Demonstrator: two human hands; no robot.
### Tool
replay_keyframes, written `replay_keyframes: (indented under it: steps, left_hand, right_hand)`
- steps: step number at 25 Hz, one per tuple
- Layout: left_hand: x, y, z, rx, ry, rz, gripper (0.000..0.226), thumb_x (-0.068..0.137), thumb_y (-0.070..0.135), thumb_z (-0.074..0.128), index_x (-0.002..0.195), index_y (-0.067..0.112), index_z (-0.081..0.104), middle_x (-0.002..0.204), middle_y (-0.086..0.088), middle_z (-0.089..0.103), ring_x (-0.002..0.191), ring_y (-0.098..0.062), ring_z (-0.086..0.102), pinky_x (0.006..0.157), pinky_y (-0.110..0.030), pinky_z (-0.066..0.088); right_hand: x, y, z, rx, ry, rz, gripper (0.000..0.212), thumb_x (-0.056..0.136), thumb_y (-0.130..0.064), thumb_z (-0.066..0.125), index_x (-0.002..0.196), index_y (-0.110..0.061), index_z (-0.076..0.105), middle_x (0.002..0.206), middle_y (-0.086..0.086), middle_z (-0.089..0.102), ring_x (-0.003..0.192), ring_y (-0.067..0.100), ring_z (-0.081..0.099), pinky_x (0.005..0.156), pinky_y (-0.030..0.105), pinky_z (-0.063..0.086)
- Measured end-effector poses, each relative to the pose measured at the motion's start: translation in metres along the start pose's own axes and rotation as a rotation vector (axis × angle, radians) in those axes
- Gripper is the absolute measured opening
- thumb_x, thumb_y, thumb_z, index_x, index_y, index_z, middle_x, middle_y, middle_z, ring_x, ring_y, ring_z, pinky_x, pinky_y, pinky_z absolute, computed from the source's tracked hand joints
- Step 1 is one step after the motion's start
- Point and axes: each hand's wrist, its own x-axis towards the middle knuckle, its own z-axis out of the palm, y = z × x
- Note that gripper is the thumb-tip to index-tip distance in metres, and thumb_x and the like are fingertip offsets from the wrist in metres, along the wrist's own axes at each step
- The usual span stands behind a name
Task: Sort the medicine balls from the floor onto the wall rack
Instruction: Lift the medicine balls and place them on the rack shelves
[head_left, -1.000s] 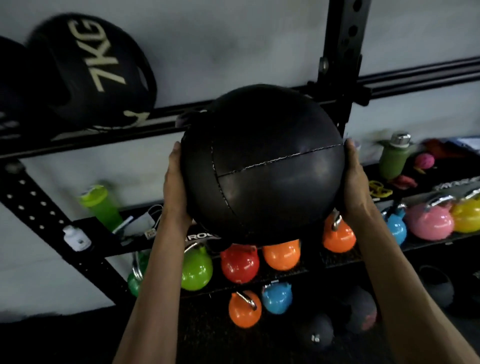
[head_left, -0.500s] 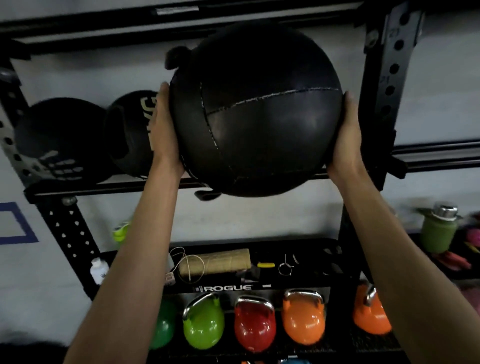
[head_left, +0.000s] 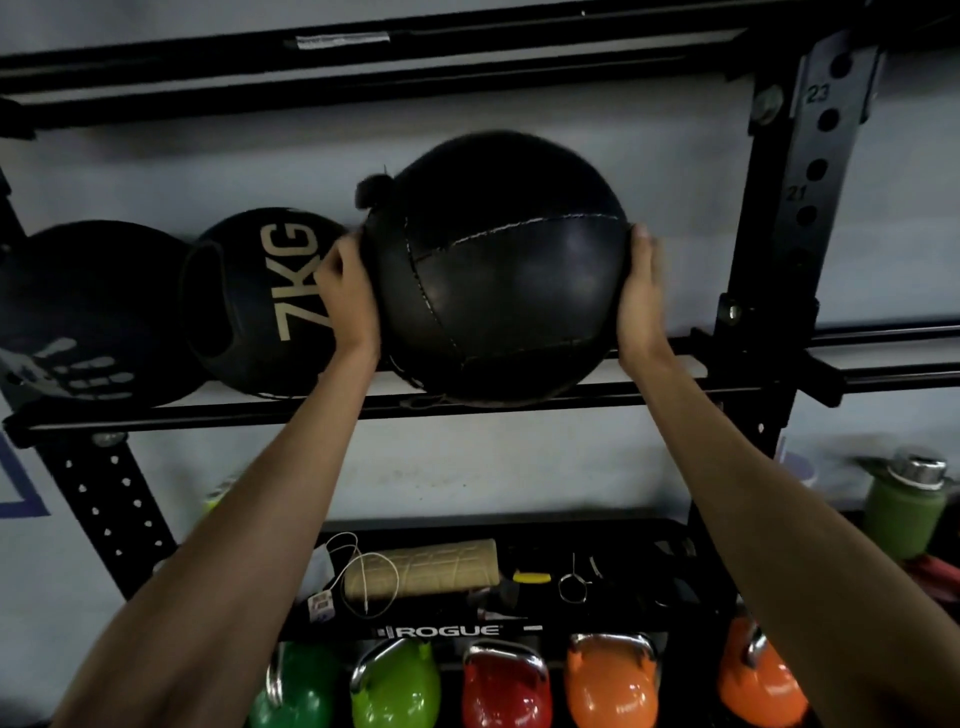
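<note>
Head view, looking up at wall rack (head_left: 208, 410).
- Stitched black medicine ball (head_left: 509, 270) on the upper tier, underside down at the front rail.
- Left hand (head_left: 348, 291) on its left flank, fingers bent round between it and the 7KG ball (head_left: 249, 301) just beside.
- Right hand (head_left: 641, 296) flat against the right flank, fingers straight.
- Far left: black ball with pale handprint (head_left: 78, 312) (partly cut off).
- Lower tier: tan foam roller (head_left: 421, 569); below, green kettlebell (head_left: 395, 686), red kettlebell (head_left: 506, 691), orange kettlebell (head_left: 610, 686).

Tan roller (head_left: 421, 569), white cord (head_left: 363, 571) across its left end, green bottle (head_left: 904, 512) far right, coloured kettlebells (head_left: 506, 693) below
</note>
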Motion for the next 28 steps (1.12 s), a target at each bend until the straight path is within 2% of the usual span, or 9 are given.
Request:
replay_keyframes:
  steps: [3, 5, 8, 11, 15, 18, 21, 23, 28]
  left_hand:
    - [0.015, -0.017, -0.004, 0.151, -0.023, 0.060, 0.029, 0.101, 0.023, 0.045, 0.103, 0.015, 0.072, 0.098, 0.000, 0.070, 0.097, -0.012, 0.064, 0.096, -0.034, 0.051]
    - [0.022, -0.019, -0.001, 0.307, -0.018, 0.210, 0.034, 0.102, 0.028, 0.047, 0.128, 0.012, 0.064, 0.122, 0.001, 0.066, 0.118, -0.008, 0.059, 0.109, -0.038, 0.045]
    - [-0.005, -0.028, 0.015, 0.535, -0.188, 0.313, 0.047, 0.103, 0.045, 0.044, 0.149, 0.033, 0.043, 0.155, 0.002, 0.040, 0.145, -0.015, 0.033, 0.121, -0.044, 0.028]
    - [-0.017, -0.037, 0.021, 0.684, -0.264, 0.300, 0.056, 0.102, 0.057, 0.038, 0.155, 0.043, 0.025, 0.165, 0.000, 0.018, 0.152, -0.023, 0.015, 0.121, -0.055, 0.021]
    - [-0.023, -0.026, 0.021, 0.727, -0.231, 0.302, 0.056, 0.103, 0.052, 0.038, 0.155, 0.034, 0.029, 0.164, -0.009, 0.022, 0.151, -0.029, 0.020, 0.120, -0.056, 0.025]
    - [-0.073, -0.027, 0.030, 0.785, -0.163, 0.582, 0.041, 0.101, 0.027, 0.051, 0.140, 0.015, 0.053, 0.152, -0.017, 0.039, 0.143, -0.032, 0.035, 0.116, -0.048, 0.034]
    - [-0.146, -0.051, 0.041, 0.739, -0.321, 0.780, 0.027, 0.092, 0.005, 0.057, 0.118, 0.005, 0.066, 0.137, -0.020, 0.053, 0.133, -0.036, 0.046, 0.111, -0.046, 0.038]
    - [-0.197, -0.079, 0.042, 0.685, -0.460, 0.720, 0.026, 0.089, 0.002, 0.056, 0.112, 0.004, 0.067, 0.124, -0.017, 0.060, 0.118, -0.034, 0.056, 0.099, -0.045, 0.046]
    - [-0.319, -0.152, 0.037, 0.773, -0.895, 0.253, 0.016, 0.090, 0.013, 0.055, 0.104, 0.013, 0.064, 0.101, -0.009, 0.066, 0.087, -0.034, 0.067, 0.068, -0.043, 0.055]
  right_hand:
    - [0.016, 0.011, 0.009, -0.066, 0.005, 0.030, 0.046, 0.107, -0.047, 0.028, 0.133, -0.018, 0.054, 0.121, -0.002, 0.060, 0.104, 0.001, 0.057, 0.082, 0.017, 0.043]
    - [0.031, 0.009, 0.016, -0.100, 0.035, 0.056, 0.048, 0.107, -0.046, 0.028, 0.134, -0.017, 0.055, 0.118, -0.001, 0.059, 0.105, 0.007, 0.056, 0.087, 0.020, 0.041]
    - [0.040, 0.015, 0.020, -0.143, 0.039, 0.113, 0.053, 0.107, -0.046, 0.027, 0.138, -0.013, 0.054, 0.124, 0.004, 0.059, 0.116, 0.017, 0.054, 0.094, 0.026, 0.037]
    - [0.019, 0.038, 0.015, -0.170, 0.019, 0.130, 0.052, 0.109, -0.045, 0.023, 0.142, -0.014, 0.049, 0.126, 0.004, 0.056, 0.116, 0.016, 0.052, 0.093, 0.025, 0.037]
    - [-0.003, 0.044, 0.000, -0.215, -0.002, 0.087, 0.046, 0.109, -0.040, 0.032, 0.142, -0.012, 0.048, 0.129, 0.005, 0.059, 0.116, 0.016, 0.055, 0.093, 0.021, 0.045]
    - [-0.037, 0.047, -0.018, -0.391, 0.016, 0.008, 0.033, 0.105, -0.024, 0.046, 0.131, -0.006, 0.055, 0.112, 0.002, 0.062, 0.095, 0.009, 0.060, 0.070, 0.001, 0.041]
    - [-0.088, 0.066, -0.048, -0.614, 0.002, -0.147, 0.027, 0.096, -0.015, 0.049, 0.116, -0.006, 0.065, 0.104, 0.000, 0.065, 0.094, 0.016, 0.065, 0.079, 0.014, 0.049]
    - [-0.127, 0.085, -0.081, -0.761, -0.019, -0.154, 0.030, 0.092, -0.019, 0.048, 0.113, -0.008, 0.067, 0.108, 0.005, 0.066, 0.100, 0.021, 0.065, 0.086, 0.031, 0.054]
    - [-0.244, 0.130, -0.183, -1.108, -0.087, 0.050, 0.016, 0.093, -0.015, 0.053, 0.097, -0.011, 0.067, 0.096, 0.010, 0.068, 0.091, 0.029, 0.065, 0.080, 0.038, 0.052]
